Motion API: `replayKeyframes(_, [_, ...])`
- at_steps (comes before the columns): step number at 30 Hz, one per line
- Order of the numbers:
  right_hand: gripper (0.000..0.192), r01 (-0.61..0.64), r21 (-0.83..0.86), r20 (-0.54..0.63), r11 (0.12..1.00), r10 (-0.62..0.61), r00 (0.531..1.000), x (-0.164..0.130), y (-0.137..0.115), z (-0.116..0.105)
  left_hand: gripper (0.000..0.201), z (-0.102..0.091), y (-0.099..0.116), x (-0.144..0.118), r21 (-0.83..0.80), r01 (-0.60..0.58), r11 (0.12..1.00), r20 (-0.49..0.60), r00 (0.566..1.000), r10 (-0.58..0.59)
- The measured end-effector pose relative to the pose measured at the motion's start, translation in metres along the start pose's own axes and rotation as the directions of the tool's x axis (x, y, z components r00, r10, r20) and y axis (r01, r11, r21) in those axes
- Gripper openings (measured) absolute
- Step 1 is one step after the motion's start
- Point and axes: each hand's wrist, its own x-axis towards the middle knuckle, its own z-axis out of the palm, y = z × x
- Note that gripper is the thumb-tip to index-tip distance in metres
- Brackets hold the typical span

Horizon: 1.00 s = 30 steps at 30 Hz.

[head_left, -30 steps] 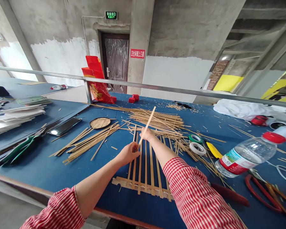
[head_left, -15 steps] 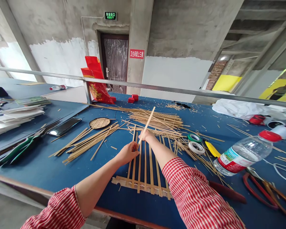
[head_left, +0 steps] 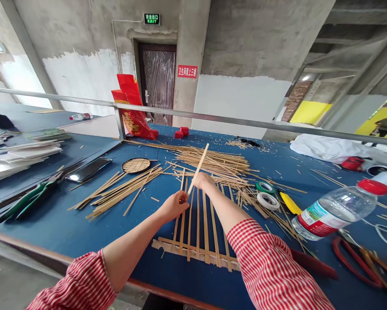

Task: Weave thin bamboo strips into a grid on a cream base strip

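Bamboo strip (head_left: 199,165): a long, thin, flat, pale slat, held tilted over the blue table (head_left: 67,228); its far end points away toward the pile of loose strips (head_left: 212,161), its near end sits between the two hands.
Left hand (head_left: 174,206): forearm stretched forward from a red-and-white checked sleeve; fingers curled shut, pinching the strip's near end at the top of the woven frame (head_left: 196,232).
Right hand (head_left: 202,180): arm reaches further out than the left, wrist bent slightly; fingers closed around the strip a little higher up, knuckles toward the camera.
Woven frame: flat upright slats laid side by side in parallel, crossed by slats at the near edge, lying flat on the table under both forearms.
Pile of loose strips: many straw-coloured slats heaped crosswise beyond the hands; a second loose bundle (head_left: 116,193) fans out to the left.
Round woven disc (head_left: 135,165): small, lattice-patterned, left of the pile.
Tape rolls (head_left: 267,196): one green, one white, ring-shaped, just right of the frame.
Plastic bottle (head_left: 338,209): clear, red cap, lying on its side at the right.
Green-handled pliers (head_left: 28,201): at the left edge of the table.
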Motion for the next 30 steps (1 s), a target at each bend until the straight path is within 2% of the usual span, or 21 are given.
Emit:
replayKeyframes(6, [0.027, -0.001, 0.101, -0.127, 0.995, 0.014, 0.992, -0.021, 0.011, -0.016, 0.019, 0.001, 0.004, 0.001, 0.015, 0.085, 0.996, -0.01, 0.996, -0.085])
replayKeyframes(14, [0.031, 0.025, 0.184, -0.269, 0.983, 0.026, 0.963, -0.038, 0.02, -0.025, 0.049, -0.001, 0.013, 0.002, 0.069, 0.168, 0.983, 0.036, 0.985, -0.171])
replayKeyframes(23, [0.026, 0.065, 0.216, -0.326, 0.974, 0.009, 0.945, -0.049, 0.022, -0.024, 0.038, 0.0, 0.008, 0.001, 0.134, 0.068, 0.989, 0.062, 0.995, -0.077])
replayKeyframes(30, [0.024, 0.11, 0.292, -0.274, 0.95, -0.027, 0.961, -0.049, 0.033, -0.028, 0.033, -0.001, 0.016, -0.004, 0.2, 0.03, 0.979, 0.046, 0.998, -0.04])
